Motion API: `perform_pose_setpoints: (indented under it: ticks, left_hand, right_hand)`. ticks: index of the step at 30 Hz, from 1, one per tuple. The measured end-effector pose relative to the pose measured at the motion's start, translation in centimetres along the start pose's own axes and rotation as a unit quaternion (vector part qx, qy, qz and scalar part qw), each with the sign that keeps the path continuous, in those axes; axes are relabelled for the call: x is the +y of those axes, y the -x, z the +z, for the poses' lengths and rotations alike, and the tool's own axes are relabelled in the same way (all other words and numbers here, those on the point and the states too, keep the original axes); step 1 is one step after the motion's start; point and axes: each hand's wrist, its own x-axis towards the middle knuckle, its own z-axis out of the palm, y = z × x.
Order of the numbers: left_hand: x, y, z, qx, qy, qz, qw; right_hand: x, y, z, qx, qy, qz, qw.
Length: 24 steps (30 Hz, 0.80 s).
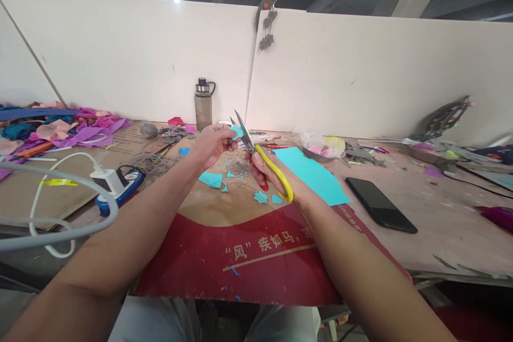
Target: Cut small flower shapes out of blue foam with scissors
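Note:
Between the fingertips of my left hand [216, 144] is a small turquoise paper piece [236, 131]. My right hand [261, 169] is closed round yellow-handled scissors [281, 173], whose blades stand apart and point up beside the paper piece. Below the hands, a turquoise flower-shaped cutout [260, 197] lies on the red and tan cardboard [240, 235]. Turquoise scraps [210, 179] lie around it, and a large turquoise sheet [312, 173] rests partly behind my right wrist.
A black phone [380, 204] lies at the right. A bottle [203, 104] stands by the white partition [140, 59]. At the left are a blue power strip [120, 192] with white cables and a heap of coloured fabric-like pieces [60, 128]. A bowl [320, 152] sits behind the sheet.

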Motion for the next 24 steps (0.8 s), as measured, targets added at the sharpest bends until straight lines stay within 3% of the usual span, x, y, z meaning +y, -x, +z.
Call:
perform_pose_setpoints:
  ticks: [24]
  left_hand:
    - [0.07,0.02,-0.03,0.006,0.013,-0.007,1.000]
  right_hand:
    - [0.61,-0.08,-0.23,0.003,-0.030,0.027,0.999]
